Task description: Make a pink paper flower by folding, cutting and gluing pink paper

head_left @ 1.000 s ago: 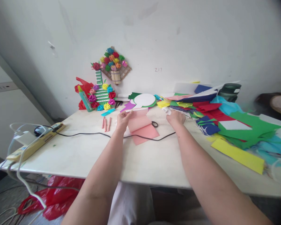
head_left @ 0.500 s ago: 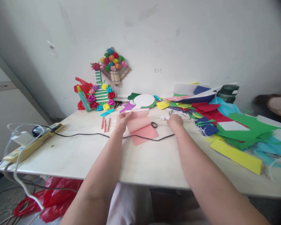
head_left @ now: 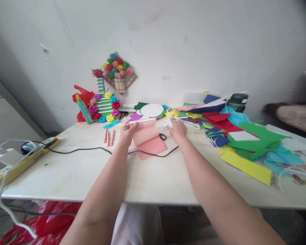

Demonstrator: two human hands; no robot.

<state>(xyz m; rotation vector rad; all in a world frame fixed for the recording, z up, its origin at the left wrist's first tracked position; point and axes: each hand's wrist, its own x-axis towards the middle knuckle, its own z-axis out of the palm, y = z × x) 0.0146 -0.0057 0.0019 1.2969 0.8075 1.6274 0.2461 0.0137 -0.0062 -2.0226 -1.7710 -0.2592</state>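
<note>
My left hand [head_left: 127, 132] pinches the left edge of a sheet of pink paper [head_left: 146, 133], whose top edge is turned around a thin white strip. The sheet curls over a second, flat piece of pink paper [head_left: 154, 149]. From under its right side shows a black loop handle [head_left: 162, 136], the rest hidden. My right hand [head_left: 177, 131] is closed, fingers down, beside a crumpled-looking white thing [head_left: 168, 123]; what its fingers hold is hidden. Left of my left hand lie several thin pink paper rolls [head_left: 109, 137].
A black cable [head_left: 84, 148] crosses the table from the yellow power strip [head_left: 28, 158]. A green glue bottle [head_left: 84, 110] leans beside paper-flower decorations [head_left: 105, 105]. Coloured sheets [head_left: 260, 136] pile up on the right, with a dark green container [head_left: 237, 102] behind.
The whole view has shifted, so the scene sits further left. My right hand has moved slightly away from me and left, toward the crumpled white thing. My left hand keeps the pink paper.
</note>
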